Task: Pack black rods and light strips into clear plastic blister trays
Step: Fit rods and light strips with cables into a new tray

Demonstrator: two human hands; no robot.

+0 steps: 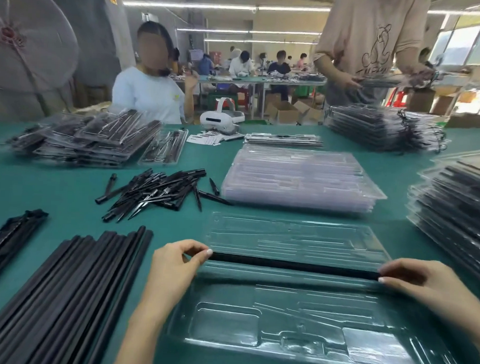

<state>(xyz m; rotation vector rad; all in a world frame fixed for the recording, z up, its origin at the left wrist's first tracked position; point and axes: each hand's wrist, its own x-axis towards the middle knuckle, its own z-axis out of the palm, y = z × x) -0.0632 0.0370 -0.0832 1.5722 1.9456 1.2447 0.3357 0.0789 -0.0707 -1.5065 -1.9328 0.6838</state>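
Across the middle of the open clear plastic blister tray (296,328), where its hinged lid half meets the moulded base half, a single long black rod (293,266) lies crosswise to the person, its long axis running left to right and almost level, the right end sitting very slightly nearer the camera. The left hand (176,264) pinches the rod's left end between thumb and fingertips; the right hand (415,277) is closed the same way on the right end. Both hands are therefore clamped on the rod, one at each tip, neither nearer its middle than the other.

The rod appears to line up with a long narrow channel along the fold of the tray, parallel to the tray's long side. Whether it is already seated in that channel or held just above it cannot be told, as the clear plastic blurs the contact. Judging by this, the coming move is a straight press downward with both ends kept level, so the rod drops in without skewing.

On the green table (69,192), the supply bundle of long black rods (74,293) lies to the left of the left hand, angled diagonally, so the left hand is the nearer one for the next pick. A stack of empty clear trays (301,178) waits beyond the open tray.
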